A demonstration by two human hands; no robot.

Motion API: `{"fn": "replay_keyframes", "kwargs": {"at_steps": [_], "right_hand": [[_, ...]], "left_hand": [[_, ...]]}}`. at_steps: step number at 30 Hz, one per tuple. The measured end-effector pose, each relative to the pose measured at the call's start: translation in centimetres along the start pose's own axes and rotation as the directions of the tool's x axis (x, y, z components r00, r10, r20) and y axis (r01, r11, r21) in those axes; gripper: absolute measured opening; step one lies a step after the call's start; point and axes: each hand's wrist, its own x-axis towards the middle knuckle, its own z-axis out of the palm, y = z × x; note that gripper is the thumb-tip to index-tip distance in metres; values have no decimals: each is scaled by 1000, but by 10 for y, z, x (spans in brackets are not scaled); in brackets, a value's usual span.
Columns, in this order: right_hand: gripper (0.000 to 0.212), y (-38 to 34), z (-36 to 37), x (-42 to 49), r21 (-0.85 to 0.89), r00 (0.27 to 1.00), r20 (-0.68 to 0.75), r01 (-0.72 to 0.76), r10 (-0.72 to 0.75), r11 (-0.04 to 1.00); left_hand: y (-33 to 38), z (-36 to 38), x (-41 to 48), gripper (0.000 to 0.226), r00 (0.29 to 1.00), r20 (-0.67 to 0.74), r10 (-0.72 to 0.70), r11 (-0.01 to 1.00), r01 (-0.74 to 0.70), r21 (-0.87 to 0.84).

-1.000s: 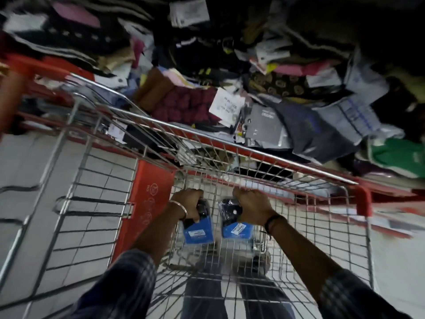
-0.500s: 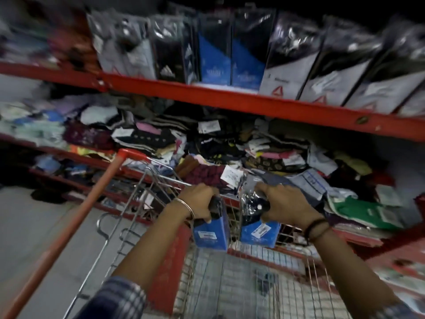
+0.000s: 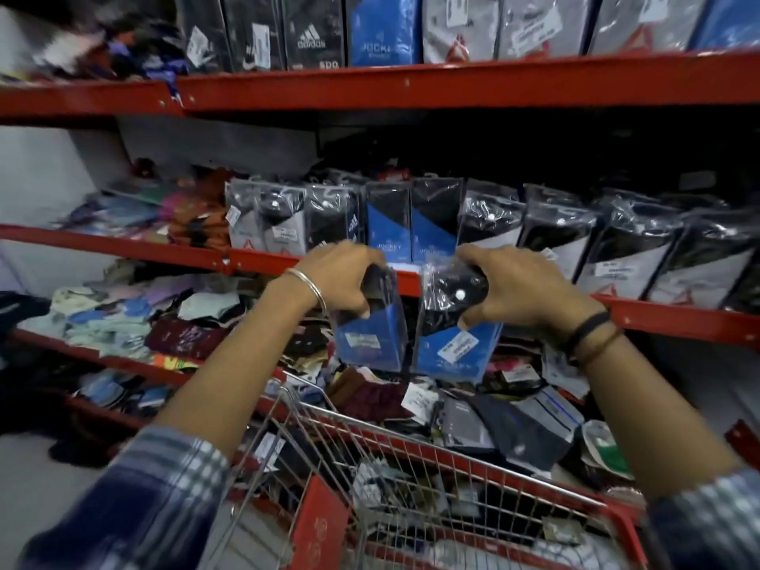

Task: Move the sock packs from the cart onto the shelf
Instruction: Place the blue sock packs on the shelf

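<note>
The left hand (image 3: 343, 277) grips one blue and black sock pack (image 3: 367, 337) by its top and the right hand (image 3: 522, 288) grips another sock pack (image 3: 452, 343), both held up side by side above the red cart (image 3: 415, 487), just in front of the red shelf (image 3: 658, 316).

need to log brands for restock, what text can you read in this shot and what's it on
"adidas": black pack on the top shelf
"JOCKEY", last letters cut off: blue pack on the top shelf
"JOCKEY": blue and black pack on the middle shelf
White price stickers on the pack in the left hand and the pack in the right hand: too blurred to read
Marking on the cart's red panel: unreadable
</note>
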Motion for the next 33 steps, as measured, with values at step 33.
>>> {"fn": "replay_keyframes", "kwargs": {"at_steps": [33], "right_hand": [[86,46,22,179,-185,990,-88,-124,109,975]], "left_hand": [[-76,4,179,82,998,-53,31,994,-25,103]]}}
